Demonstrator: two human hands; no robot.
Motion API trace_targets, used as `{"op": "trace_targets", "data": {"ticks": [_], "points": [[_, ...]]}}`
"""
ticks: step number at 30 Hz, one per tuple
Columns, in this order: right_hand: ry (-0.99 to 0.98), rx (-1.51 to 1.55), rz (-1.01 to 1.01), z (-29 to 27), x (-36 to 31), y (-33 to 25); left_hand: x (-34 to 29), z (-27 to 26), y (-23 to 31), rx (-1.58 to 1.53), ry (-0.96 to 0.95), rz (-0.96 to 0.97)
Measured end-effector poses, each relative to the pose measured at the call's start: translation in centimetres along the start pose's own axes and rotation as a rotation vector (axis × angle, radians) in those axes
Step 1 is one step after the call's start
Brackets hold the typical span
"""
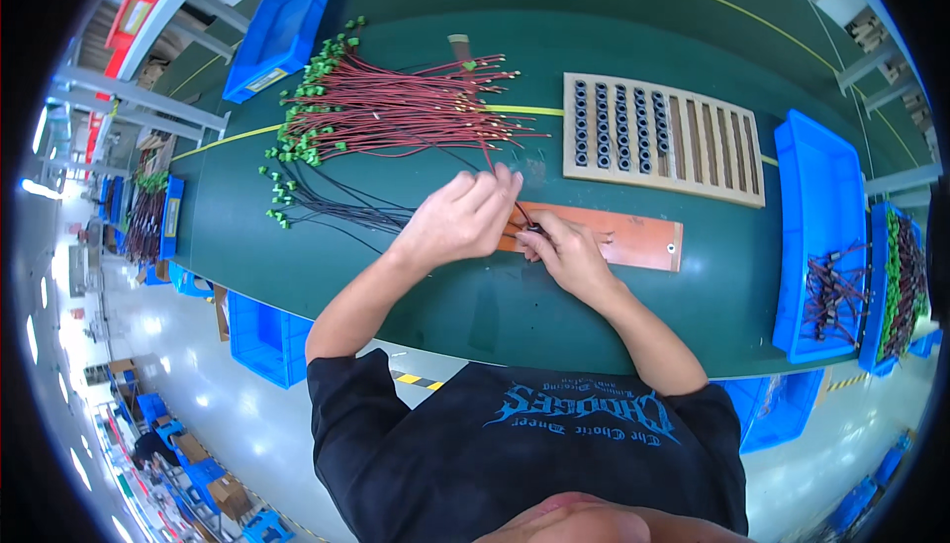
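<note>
My left hand (463, 215) is closed, its fingertips pinching a thin dark red wire (489, 155) above the work surface. Just to its right, my right hand (568, 254) grips a small black ring core (536, 228) between thumb and fingers. The wire runs down toward the core; whether it passes through the hole is too small to tell. Both hands are over an orange-brown board (638, 238). Beyond them lies a broad bundle of dark red wires (396, 98) with green connectors (312, 113) at their left ends. Black wires (341, 205) with green connectors extend left from under my left hand.
A wooden rack (714, 187) with several rows of black cores stands at the far right of the green table (475, 320). One blue bin (287, 24) sits far left. Another blue bin (816, 162), at the right edge, contains wired cores. Blue crates (259, 340) are below the table.
</note>
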State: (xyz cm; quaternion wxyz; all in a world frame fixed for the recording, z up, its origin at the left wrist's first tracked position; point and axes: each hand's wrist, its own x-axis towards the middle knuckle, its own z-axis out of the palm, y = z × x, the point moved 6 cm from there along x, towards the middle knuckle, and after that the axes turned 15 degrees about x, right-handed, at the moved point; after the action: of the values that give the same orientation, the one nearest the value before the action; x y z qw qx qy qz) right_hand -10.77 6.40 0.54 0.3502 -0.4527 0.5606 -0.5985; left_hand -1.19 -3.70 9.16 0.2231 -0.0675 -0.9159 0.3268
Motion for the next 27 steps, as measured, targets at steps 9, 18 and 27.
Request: {"op": "trace_targets", "data": {"ticks": [9, 18, 27], "points": [[0.047, 0.088, 0.047, -0.1, -0.1, 1.4, -4.2, 3.1, -8.8, 0.159, -0.086, -0.464], [0.117, 0.033, -0.037, -0.7, -0.6, 1.1, -0.7, 5.3, 4.6, -1.680, 0.353, -1.520], [0.158, -0.045, -0.038, -1.0, -0.7, 0.7, -0.1, 6.4, 7.6, -1.648, 0.366, -1.387]]}}
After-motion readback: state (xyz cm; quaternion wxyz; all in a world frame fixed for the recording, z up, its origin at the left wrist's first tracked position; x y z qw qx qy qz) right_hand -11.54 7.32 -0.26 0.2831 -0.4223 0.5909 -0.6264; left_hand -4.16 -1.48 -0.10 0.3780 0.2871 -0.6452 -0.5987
